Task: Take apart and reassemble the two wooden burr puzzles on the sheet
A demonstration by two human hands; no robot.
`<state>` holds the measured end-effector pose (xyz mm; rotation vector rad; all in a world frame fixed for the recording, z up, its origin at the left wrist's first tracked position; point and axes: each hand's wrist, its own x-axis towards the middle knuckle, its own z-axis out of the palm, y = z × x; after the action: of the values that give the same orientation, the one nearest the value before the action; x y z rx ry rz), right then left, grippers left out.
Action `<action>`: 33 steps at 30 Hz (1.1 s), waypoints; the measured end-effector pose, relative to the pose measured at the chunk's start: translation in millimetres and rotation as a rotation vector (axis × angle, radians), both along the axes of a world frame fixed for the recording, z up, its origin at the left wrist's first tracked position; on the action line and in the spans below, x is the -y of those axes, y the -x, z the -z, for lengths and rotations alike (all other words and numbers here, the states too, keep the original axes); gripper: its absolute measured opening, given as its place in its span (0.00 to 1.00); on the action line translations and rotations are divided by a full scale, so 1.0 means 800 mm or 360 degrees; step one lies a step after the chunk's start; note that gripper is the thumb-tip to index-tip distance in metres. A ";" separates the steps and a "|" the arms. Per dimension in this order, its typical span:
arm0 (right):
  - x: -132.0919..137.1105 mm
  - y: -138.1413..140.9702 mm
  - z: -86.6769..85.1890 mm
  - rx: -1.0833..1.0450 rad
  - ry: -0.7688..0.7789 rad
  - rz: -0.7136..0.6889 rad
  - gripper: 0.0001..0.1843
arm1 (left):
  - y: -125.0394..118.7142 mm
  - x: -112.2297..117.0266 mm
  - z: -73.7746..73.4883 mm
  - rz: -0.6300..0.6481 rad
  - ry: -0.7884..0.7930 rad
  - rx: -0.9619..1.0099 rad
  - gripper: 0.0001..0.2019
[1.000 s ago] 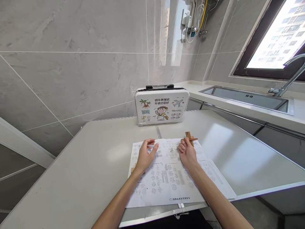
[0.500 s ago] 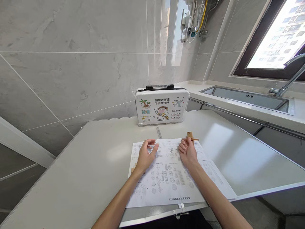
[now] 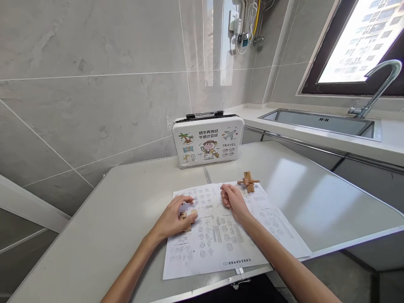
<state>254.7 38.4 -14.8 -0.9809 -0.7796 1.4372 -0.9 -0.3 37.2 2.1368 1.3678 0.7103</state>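
Note:
My left hand is over small wooden puzzle pieces on the left part of a printed sheet. Its thumb and fingers are apart around the pieces, partly hiding them. I cannot tell whether it touches them. Above the sheet's middle, my right hand has its fingers curled in, and nothing shows in them. Just beyond it, a cross-shaped wooden puzzle assembly rests at the sheet's far edge, apart from the hand. A dark mark is on its upright piece. The sheet carries rows of small line diagrams.
A white cartoon-printed case with a black handle stands at the back of the folding white table. Behind is a grey tiled wall. To the right are a sink and a curved faucet below a window.
My right hand has drawn back to the left, away from the wooden assembly, which now lies on its own. My left hand has come down and left to the other wooden pieces. The view shifted slightly.

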 end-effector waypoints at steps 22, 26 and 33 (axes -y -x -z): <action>0.014 0.017 0.003 0.0968 -0.0516 -0.0158 0.21 | -0.004 -0.007 0.033 -0.0147 -0.0210 -0.0077 0.30; 0.013 0.017 0.010 0.1135 -0.0634 -0.0157 0.18 | -0.037 -0.020 0.038 -0.0152 -0.0310 -0.0010 0.25; 0.017 0.016 0.013 0.1425 -0.0877 -0.0254 0.12 | -0.048 -0.021 0.048 -0.0090 -0.0356 -0.0045 0.16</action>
<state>242.3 24.7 -25.4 -1.1190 -1.8244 0.7697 37.6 16.2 -1.1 2.2945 1.4267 0.8960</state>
